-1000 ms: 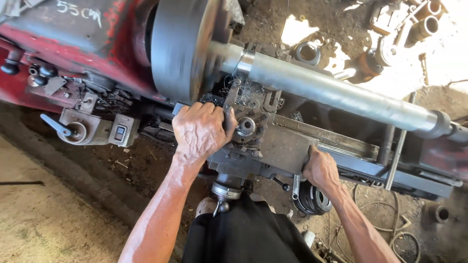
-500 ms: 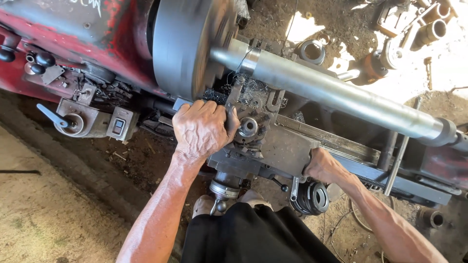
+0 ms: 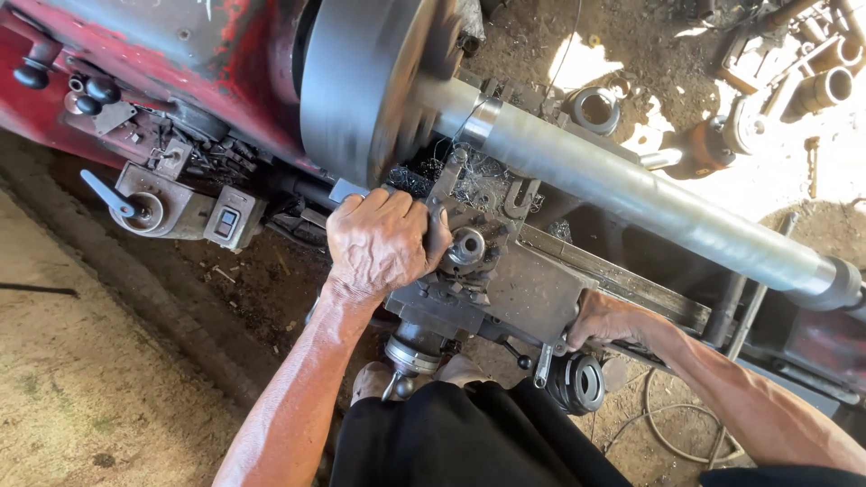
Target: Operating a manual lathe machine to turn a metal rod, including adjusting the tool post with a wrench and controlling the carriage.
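Observation:
A long grey steel shaft [image 3: 649,194] runs from the big dark chuck [image 3: 361,86] of a red lathe toward the right. Below it sits the grey carriage [image 3: 514,289] with its tool post [image 3: 469,245]. My left hand [image 3: 379,243] is closed over the left side of the tool post, fingers wrapped on top. My right hand [image 3: 609,320] grips the right edge of the carriage, just above a black handwheel [image 3: 577,383]. A chrome crank handle [image 3: 406,361] hangs under the carriage near my knee.
The red headstock [image 3: 162,54] carries black knobs and a lever [image 3: 113,198] at left. Metal swarf lies under the shaft. Scrap rings and pipes [image 3: 794,72] litter the dirt at the back right. A concrete floor [image 3: 81,361] spreads at lower left.
The view has shifted a little lower and to the right. My left hand stays on the tool post; my right hand stays on the carriage edge.

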